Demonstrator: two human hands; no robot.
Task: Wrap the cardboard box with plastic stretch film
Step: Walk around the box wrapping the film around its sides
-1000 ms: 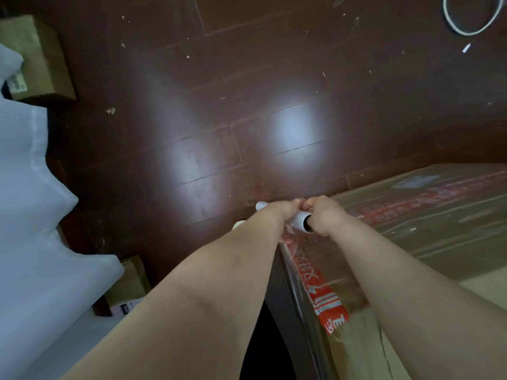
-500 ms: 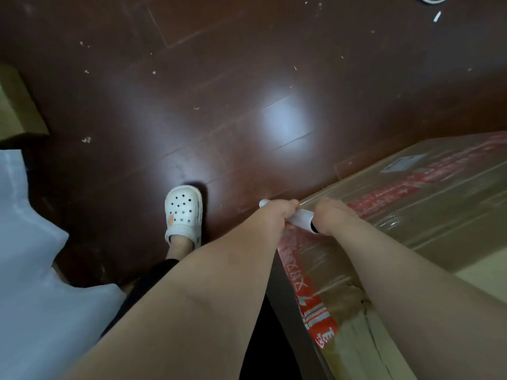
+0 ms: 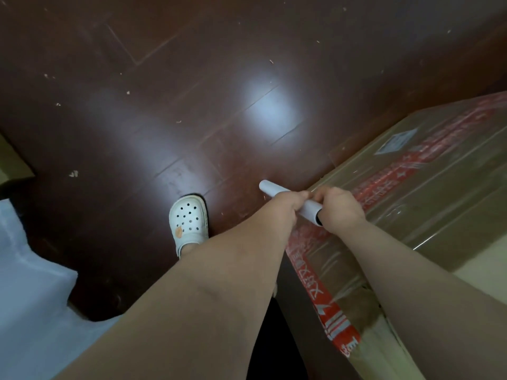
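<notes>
A large cardboard box (image 3: 428, 193) with red printed tape fills the right side, its top and near corner covered in shiny clear stretch film. Over the box's near corner I hold a white stretch film roll (image 3: 307, 205) with both hands. My left hand (image 3: 285, 208) grips the roll's middle, and its far end sticks out past my fingers. My right hand (image 3: 340, 212) grips the near end, where the dark core opening shows. Film stretches from the roll down onto the box side.
Dark wood floor (image 3: 192, 91) lies ahead, dotted with small scraps. My foot in a white clog (image 3: 189, 218) stands left of the box. A white foam sheet (image 3: 30, 283) lies at the lower left, and another cardboard box edge (image 3: 11, 165) shows at the far left.
The view has shifted along the box and my foot in the clog has stepped into sight. Both hands keep their grip on the roll by the box's corner.
</notes>
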